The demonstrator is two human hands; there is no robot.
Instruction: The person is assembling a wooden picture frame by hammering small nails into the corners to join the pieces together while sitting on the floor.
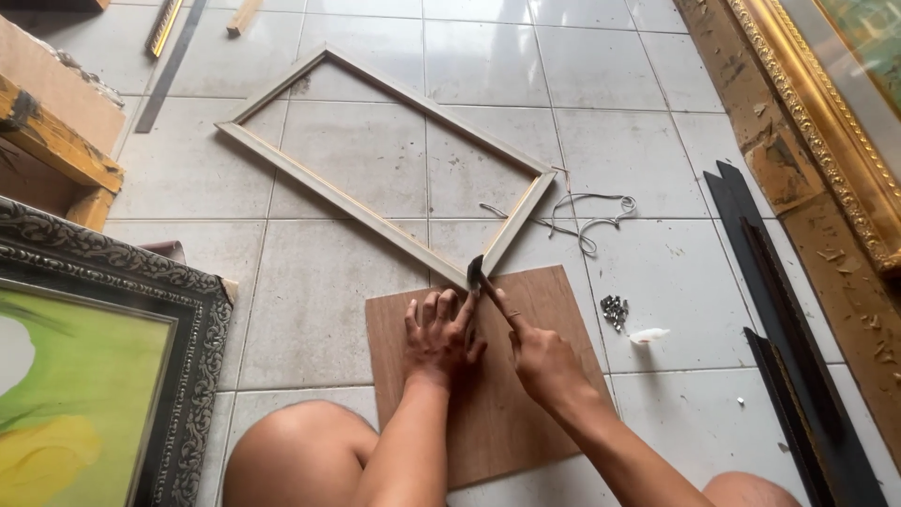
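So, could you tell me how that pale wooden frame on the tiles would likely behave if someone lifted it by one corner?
The pale wooden frame is made of thin strips around an open middle, so it is probably light. With nothing filling it, it may flex or rack at the joints. The corner by the left hand and right hand rests on the brown board, so it could slide.

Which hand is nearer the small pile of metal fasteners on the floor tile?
Right. The right hand, holding a small tool, is just left of the pile of metal fasteners; the left hand lies flat on the brown board, farther left beyond it.
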